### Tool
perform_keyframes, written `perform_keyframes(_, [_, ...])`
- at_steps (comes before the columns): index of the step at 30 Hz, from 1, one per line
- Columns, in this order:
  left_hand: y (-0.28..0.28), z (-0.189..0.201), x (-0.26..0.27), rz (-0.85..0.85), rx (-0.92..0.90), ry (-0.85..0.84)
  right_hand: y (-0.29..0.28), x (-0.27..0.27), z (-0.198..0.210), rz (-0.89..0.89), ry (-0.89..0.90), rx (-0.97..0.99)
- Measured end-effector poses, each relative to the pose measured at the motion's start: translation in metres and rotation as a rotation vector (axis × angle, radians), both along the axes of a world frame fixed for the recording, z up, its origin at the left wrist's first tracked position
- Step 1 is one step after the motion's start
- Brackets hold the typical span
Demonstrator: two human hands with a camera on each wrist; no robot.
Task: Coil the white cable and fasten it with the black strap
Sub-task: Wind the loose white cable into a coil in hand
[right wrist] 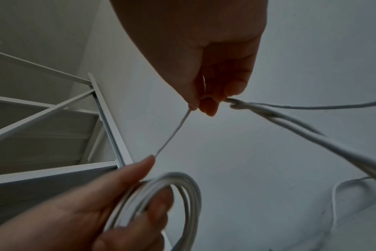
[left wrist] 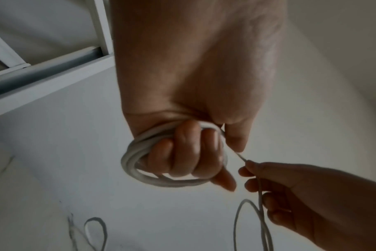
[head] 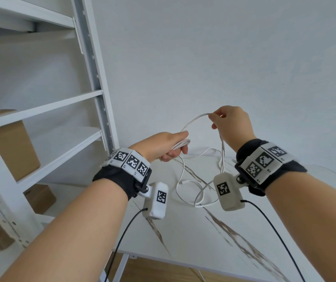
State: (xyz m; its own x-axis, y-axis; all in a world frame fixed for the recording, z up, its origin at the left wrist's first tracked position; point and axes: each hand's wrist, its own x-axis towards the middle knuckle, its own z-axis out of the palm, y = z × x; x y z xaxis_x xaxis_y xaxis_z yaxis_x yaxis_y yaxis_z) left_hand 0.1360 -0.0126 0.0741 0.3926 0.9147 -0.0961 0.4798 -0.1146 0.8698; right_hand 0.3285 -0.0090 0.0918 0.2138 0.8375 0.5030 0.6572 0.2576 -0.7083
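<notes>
My left hand [head: 171,147] grips a small coil of the white cable [left wrist: 137,173], its fingers curled through the loops; the same coil [right wrist: 182,191] shows in the right wrist view. A single strand [head: 193,121] arcs up from it to my right hand [head: 222,121], which pinches the cable between thumb and fingertips, higher and to the right. From the right hand the cable hangs down in loose loops [head: 199,192] onto the table. The left hand [right wrist: 118,203] and right hand [left wrist: 290,190] each show in the other's wrist view. No black strap is in view.
A white table with brown veining [head: 213,237] lies below the hands, against a white wall. White metal shelving [head: 93,94] stands at the left with cardboard boxes [head: 14,151] on it. Black sensor leads [head: 122,237] trail from both wrist units.
</notes>
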Motion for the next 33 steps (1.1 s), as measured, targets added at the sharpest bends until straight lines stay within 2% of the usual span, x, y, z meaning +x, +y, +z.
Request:
perform_keyframes(7, [0.002,0.013,-0.007,0.069,-0.004,-0.397,0.008,0.004,-0.014,0.003,-0.098,-0.145])
perform_keyframes(14, [-0.002,0.027,-0.007,0.027,-0.1,-0.71,0.007,-0.013,-0.029,0.1,-0.139,-0.224])
perform_keyframes(20, [0.0,0.039,-0.013,0.072,-0.095,-0.906,0.007,-0.012,-0.041,0.136,-0.221,-0.416])
perform_keyframes(25, [0.007,0.046,-0.02,0.094,-0.07,-1.069,0.003,-0.012,-0.052,0.157,-0.202,-0.536])
perform_keyframes(29, [0.011,0.045,-0.018,0.057,-0.075,-1.161,0.0,-0.025,-0.047,0.242,-0.302,-0.573])
perform_keyframes(33, [0.011,0.046,-0.013,0.104,-0.062,-1.18,-0.01,-0.037,-0.047,0.408,-0.382,-0.627])
